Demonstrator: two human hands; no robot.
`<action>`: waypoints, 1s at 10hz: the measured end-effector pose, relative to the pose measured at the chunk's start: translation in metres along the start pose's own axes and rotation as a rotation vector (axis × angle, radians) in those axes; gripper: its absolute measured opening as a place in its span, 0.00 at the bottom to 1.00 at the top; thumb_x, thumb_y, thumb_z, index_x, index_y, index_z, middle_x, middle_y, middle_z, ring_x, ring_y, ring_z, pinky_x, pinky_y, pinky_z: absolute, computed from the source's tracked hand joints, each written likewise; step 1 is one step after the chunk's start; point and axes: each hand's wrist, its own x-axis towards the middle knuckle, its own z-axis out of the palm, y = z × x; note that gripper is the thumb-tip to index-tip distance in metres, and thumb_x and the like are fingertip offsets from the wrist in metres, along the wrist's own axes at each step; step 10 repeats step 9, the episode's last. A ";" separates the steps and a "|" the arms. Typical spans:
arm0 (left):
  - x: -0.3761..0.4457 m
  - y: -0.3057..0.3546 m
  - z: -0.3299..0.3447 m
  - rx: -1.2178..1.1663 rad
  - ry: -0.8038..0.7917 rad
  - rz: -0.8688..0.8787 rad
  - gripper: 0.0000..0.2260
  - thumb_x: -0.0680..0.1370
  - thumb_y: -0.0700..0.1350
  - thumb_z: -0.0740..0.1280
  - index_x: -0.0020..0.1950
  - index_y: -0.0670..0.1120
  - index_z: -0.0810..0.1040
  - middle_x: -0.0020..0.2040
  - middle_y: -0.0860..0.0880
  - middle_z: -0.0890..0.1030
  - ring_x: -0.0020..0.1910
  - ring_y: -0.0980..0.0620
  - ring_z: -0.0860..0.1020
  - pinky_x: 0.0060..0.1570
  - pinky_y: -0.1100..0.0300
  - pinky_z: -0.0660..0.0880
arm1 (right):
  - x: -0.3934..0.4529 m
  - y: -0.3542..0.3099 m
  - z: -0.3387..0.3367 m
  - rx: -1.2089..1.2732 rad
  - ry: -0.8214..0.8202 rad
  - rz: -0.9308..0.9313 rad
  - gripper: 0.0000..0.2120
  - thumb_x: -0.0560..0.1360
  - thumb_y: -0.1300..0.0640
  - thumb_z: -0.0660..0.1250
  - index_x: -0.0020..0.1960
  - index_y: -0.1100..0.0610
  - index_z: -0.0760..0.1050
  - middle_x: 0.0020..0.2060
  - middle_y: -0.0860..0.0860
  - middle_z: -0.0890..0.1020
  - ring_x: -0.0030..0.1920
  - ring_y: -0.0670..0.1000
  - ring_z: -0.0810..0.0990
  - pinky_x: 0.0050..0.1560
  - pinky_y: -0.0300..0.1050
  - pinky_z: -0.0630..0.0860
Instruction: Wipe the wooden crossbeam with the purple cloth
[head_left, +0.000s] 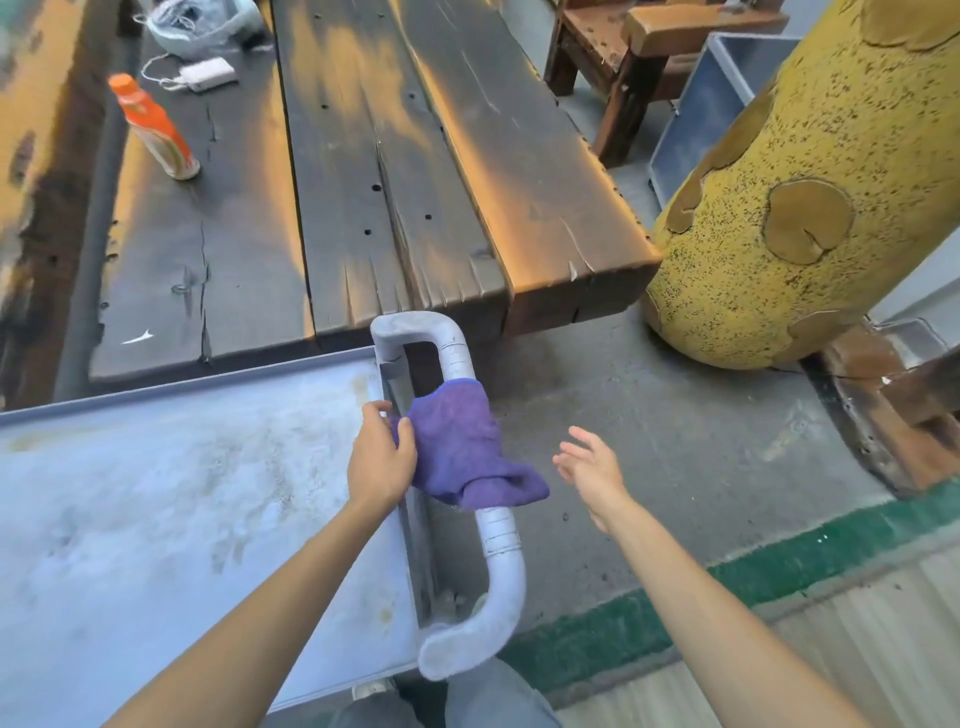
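Observation:
The purple cloth (462, 449) hangs draped over the grey curved handle (496, 535) of a blue-grey metal cart (182, 493). My left hand (382, 454) is closed on the cloth's left edge, thumb over the fabric. To the right of the cloth, my right hand (592, 467) hovers with fingers spread, holding nothing and a short gap away from it. Dark, weathered wooden beams (493, 171) stretch away just beyond the cart handle.
An orange bottle (153, 127) stands on the left plank, with a white power bank (210, 73) and a bag (197, 23) farther back. A thick yellow post (789, 197) rises at the right. Behind it are a grey bin (701, 114) and a wooden stool (639, 47). Concrete floor lies between.

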 end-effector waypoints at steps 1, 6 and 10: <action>0.000 0.022 -0.004 -0.007 0.055 0.203 0.15 0.81 0.49 0.62 0.67 0.46 0.71 0.61 0.49 0.76 0.60 0.49 0.74 0.60 0.50 0.73 | -0.024 0.006 0.001 -0.102 0.027 0.038 0.07 0.83 0.63 0.63 0.57 0.60 0.79 0.52 0.61 0.83 0.38 0.48 0.79 0.44 0.43 0.79; 0.019 0.070 -0.019 -0.050 -0.234 0.352 0.25 0.81 0.59 0.63 0.40 0.38 0.71 0.33 0.43 0.74 0.31 0.52 0.70 0.36 0.54 0.70 | -0.150 -0.010 0.054 0.201 0.148 -0.191 0.12 0.78 0.54 0.73 0.39 0.59 0.79 0.30 0.45 0.79 0.34 0.45 0.75 0.39 0.41 0.73; 0.039 0.066 -0.034 0.286 -0.213 0.373 0.18 0.84 0.55 0.57 0.45 0.41 0.73 0.42 0.45 0.79 0.46 0.40 0.77 0.42 0.53 0.66 | -0.178 -0.018 0.050 0.082 0.181 0.041 0.13 0.81 0.52 0.67 0.38 0.56 0.77 0.30 0.46 0.76 0.28 0.43 0.72 0.29 0.36 0.68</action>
